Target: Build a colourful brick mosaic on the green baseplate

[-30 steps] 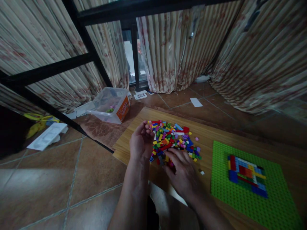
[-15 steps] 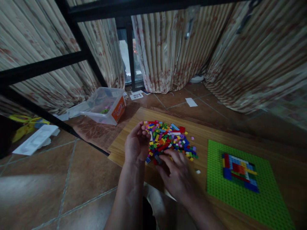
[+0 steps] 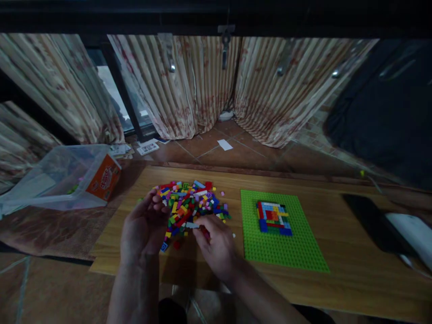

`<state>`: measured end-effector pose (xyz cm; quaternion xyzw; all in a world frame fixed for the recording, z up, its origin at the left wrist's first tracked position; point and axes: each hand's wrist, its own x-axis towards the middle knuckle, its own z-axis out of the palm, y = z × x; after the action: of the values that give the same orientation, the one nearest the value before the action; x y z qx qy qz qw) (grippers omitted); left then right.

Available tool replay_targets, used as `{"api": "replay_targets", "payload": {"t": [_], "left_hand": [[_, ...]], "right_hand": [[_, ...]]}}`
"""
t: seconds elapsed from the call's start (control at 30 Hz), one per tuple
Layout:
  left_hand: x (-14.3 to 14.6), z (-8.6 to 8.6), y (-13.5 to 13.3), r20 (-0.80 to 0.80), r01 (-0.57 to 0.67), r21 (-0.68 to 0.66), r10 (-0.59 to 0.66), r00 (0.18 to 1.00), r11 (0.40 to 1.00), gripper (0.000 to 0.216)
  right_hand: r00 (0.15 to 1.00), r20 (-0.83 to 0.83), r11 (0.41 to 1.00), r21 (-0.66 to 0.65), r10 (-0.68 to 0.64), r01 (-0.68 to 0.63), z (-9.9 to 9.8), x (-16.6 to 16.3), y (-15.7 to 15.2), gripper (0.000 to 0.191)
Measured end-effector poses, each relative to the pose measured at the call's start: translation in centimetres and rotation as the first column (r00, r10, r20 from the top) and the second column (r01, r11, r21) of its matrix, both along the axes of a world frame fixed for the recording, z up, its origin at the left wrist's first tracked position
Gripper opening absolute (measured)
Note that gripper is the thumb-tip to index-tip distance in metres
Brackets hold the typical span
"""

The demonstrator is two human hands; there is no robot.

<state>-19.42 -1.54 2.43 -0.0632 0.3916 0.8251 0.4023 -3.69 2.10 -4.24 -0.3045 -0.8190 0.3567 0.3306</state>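
My right hand [image 3: 216, 243] pinches a light grey-blue toy brick [image 3: 192, 225] between thumb and fingers at the near side of a pile of small coloured bricks [image 3: 182, 210]. Left of that pile, my left hand [image 3: 143, 229] is held palm up with its fingers loosely curled; nothing shows in it. A red round piece [image 3: 177, 244] and a blue brick [image 3: 164, 246] lie on the wood between the hands. To the right, a green studded baseplate [image 3: 297, 253] bears a squarish build of blue, red, white and yellow bricks [image 3: 271, 215].
The wooden table [image 3: 340, 288] carries a black phone-like slab [image 3: 362, 216] and a white object [image 3: 410, 234] at its right. At the left stands a clear plastic tub [image 3: 72, 157] with an orange label. Curtains [image 3: 189, 94] hang behind, and papers [image 3: 225, 145] lie on the tiled floor.
The view has swung right, bringing in the table's right end. My right hand has lifted the light grey-blue brick from low by the pile's near edge. My left hand stays palm up.
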Motion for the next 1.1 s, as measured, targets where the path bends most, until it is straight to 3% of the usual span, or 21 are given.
{"api": "replay_targets", "payload": {"t": [0.1,0.17,0.27,0.37,0.5,0.63,0.83,0.97,1.1], "left_hand": [[1.3,-0.3,0.6,-0.103,0.1,-0.092,-0.11,0.989,0.991,0.009],[2.8,-0.6,1.1,-0.258,0.19,-0.209,-0.241,0.936,0.959,0.01],[5.9,-1.2,1.9,-0.466,0.321,-0.388,-0.485,0.74,0.864,0.032],[8.9,-1.7,2.8,-0.493,0.451,-0.432,-0.623,0.607,0.781,0.033],[11.4,-2.3,3.8,-0.517,0.498,-0.374,-0.622,0.589,0.782,0.023],[13.1,-3.2,4.6,-0.519,0.509,-0.383,-0.635,0.572,0.771,0.02],[15.6,-4.8,5.5,-0.596,0.519,-0.479,-0.696,0.4,0.708,0.022],[16.4,-5.2,5.6,-0.698,0.353,-0.565,-0.66,0.278,0.746,0.02],[16.6,-5.3,5.6,-0.728,0.265,-0.626,-0.671,0.141,0.734,0.025]], "right_hand": [[0.996,-0.054,0.993,-0.103,-0.069,0.063,0.4,1.2,1.4,0.013],[0.987,-0.114,0.978,-0.191,-0.112,0.089,0.7,2.2,2.4,0.016],[0.959,-0.229,0.937,-0.338,-0.167,0.082,1.3,4.0,3.5,0.017],[0.936,-0.298,0.9,-0.434,-0.189,0.044,1.6,5.7,4.2,0.017],[0.928,-0.308,0.896,-0.44,-0.208,0.055,1.6,7.7,4.9,0.017],[0.962,-0.197,0.944,-0.307,-0.191,0.124,1.8,9.9,5.4,0.019],[0.96,-0.007,0.947,-0.166,-0.279,0.274,2.1,15.9,7.8,0.02],[0.92,0.08,0.903,-0.175,-0.385,0.393,1.5,19.9,9.9,0.022],[0.929,0.159,0.909,-0.206,-0.334,0.362,0.9,21.1,10.6,0.02]]}}
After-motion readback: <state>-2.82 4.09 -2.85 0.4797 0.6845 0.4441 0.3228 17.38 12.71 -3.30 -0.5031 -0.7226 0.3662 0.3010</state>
